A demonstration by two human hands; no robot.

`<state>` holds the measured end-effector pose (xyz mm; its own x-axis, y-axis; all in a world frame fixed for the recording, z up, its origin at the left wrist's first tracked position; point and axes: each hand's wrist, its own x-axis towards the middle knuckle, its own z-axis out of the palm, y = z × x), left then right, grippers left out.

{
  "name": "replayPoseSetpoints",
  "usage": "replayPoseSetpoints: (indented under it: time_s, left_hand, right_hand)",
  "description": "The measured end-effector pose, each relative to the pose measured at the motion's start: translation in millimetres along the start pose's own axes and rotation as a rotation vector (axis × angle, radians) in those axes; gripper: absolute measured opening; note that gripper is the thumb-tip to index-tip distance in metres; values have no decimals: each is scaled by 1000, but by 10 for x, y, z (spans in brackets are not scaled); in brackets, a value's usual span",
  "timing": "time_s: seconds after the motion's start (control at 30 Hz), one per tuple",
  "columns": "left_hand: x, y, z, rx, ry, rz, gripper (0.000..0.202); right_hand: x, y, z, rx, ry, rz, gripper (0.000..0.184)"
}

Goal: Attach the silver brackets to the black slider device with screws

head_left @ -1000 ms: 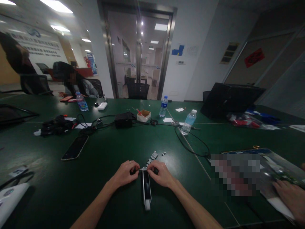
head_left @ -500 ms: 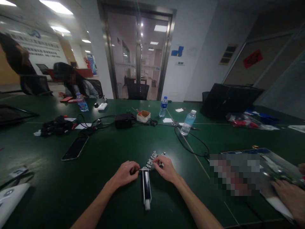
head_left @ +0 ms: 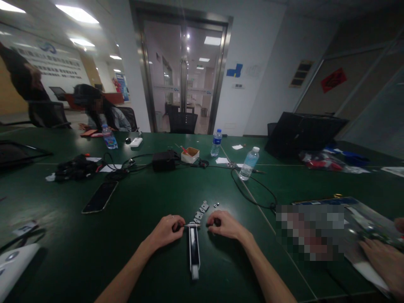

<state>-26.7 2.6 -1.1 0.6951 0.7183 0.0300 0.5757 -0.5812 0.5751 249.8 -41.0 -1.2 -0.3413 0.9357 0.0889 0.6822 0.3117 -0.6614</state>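
My left hand (head_left: pixel 163 232) sits just left of the top of a long white-framed device with a black face (head_left: pixel 194 248), lying on the table. Its fingers pinch a small dark-handled tool (head_left: pixel 178 227), whose thin metal shaft reaches the device's top end. My right hand (head_left: pixel 227 225) rests to the right of the device, with a small dark piece (head_left: pixel 217 221) between its fingertips. Several small metal brackets (head_left: pixel 200 212) lie just above the device, and small nuts (head_left: pixel 215 204) lie beyond them.
The dark green table (head_left: pixel 132 198) holds a phone (head_left: pixel 100 197), a black adapter (head_left: pixel 163 161) with cables, a small box (head_left: pixel 190 155) and plastic bottles (head_left: pixel 248 164). A co-worker's hand (head_left: pixel 381 263) rests on papers at the right. A person (head_left: pixel 101 111) sits at the far left.
My right hand has moved from the top of the device, over the brackets, to the right of the device. My left hand has stayed in place. The view has shifted slightly.
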Motion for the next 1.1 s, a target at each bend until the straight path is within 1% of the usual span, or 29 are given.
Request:
replayPoseSetpoints:
  time_s: [0.13,0.33,0.43,0.57,0.77,0.87,0.97,1.1]
  left_hand:
    - [6,0,3,-4,2,1,21]
    - [13,22,-6,-8,18,-2,19]
    - [17,13,-4,-6,12,8,20]
    - [21,-3,6,7,2,22,22]
    - [18,12,9,3,-10,20,21]
    - [12,29,-2,3,-15,24,21]
    - [4,27,-1,13,21,43,22]
    - [-5,14,24,34,111,82,22]
  right_hand:
    - [-1,-4,9,-78,-34,-40,14]
    - [-14,-8,25,-71,-40,-12,9]
    - [-20,-13,33,-41,6,-24,6]
    - [5,-66,81,0,87,-54,7]
    - [53,-154,199,11,125,-67,7]
    - [57,-211,238,36,186,-81,6]
    - [60,-276,282,79,250,-102,6]
    - [76,-340,385,118,290,-166,7]
